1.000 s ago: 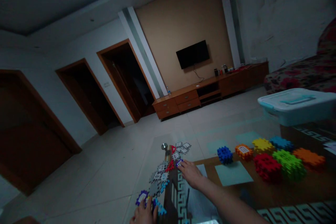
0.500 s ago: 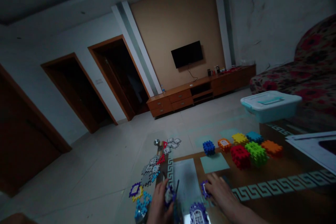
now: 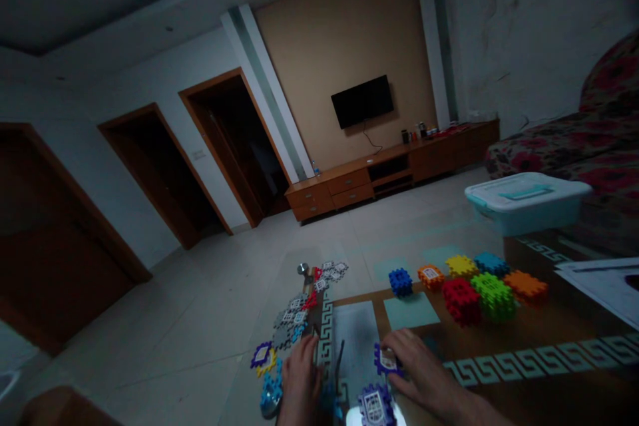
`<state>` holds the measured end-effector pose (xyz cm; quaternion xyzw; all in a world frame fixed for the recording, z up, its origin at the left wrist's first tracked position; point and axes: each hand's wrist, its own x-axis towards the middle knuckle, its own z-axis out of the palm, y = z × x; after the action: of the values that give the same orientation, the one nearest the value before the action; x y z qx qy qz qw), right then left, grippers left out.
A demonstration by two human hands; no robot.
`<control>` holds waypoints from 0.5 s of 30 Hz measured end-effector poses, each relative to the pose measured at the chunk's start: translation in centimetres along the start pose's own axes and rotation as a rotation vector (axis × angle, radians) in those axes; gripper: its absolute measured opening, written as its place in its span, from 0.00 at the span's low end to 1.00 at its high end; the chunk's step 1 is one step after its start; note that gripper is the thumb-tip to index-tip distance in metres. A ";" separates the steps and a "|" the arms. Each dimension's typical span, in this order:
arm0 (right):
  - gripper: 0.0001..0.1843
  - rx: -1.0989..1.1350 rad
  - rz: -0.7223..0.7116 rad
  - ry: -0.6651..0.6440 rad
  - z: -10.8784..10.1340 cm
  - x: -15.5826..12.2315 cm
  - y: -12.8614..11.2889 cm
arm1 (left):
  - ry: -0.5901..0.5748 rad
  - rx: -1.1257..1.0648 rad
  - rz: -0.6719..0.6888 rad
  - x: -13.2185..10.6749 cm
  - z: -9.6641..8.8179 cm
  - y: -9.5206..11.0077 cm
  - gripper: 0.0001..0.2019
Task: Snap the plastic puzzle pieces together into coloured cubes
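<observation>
My left hand (image 3: pixel 301 379) lies curled on the near left edge of the glass table (image 3: pixel 499 339), over flat interlocking puzzle tiles; what its fingers hold is hidden. My right hand (image 3: pixel 422 373) rests beside it, fingertips pinching a purple tile (image 3: pixel 385 361). Another purple tile with a white window (image 3: pixel 373 406) lies just in front of both hands. A line of grey, red and blue loose tiles (image 3: pixel 299 313) runs along the table's left edge. Further back stand assembled cubes: blue (image 3: pixel 401 282), red (image 3: pixel 462 299), green (image 3: pixel 495 295).
A pale blue lidded plastic box (image 3: pixel 526 201) stands at the table's far right. White paper (image 3: pixel 604 283) lies at the right edge. A floral sofa (image 3: pixel 574 146) is on the right. Beyond the tiled floor are a wooden TV cabinet (image 3: pixel 389 170), a wall TV and dark doorways.
My right hand pulled back from the far tile pile to the near edge with a purple tile. My left hand shifted right along the table edge. The view swung slightly.
</observation>
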<state>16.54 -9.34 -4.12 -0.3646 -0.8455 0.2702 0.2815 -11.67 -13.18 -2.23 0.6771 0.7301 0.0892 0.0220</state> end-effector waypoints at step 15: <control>0.19 -0.125 -0.295 0.123 3.1 0.5 -0.4 | -0.053 -0.155 -0.247 5.3 -3.0 -15.4 0.24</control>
<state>13.99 -9.95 -5.90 -0.2690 -0.8862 0.1500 0.3459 -27.75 -9.27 -1.27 0.5807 0.7978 0.1240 0.1045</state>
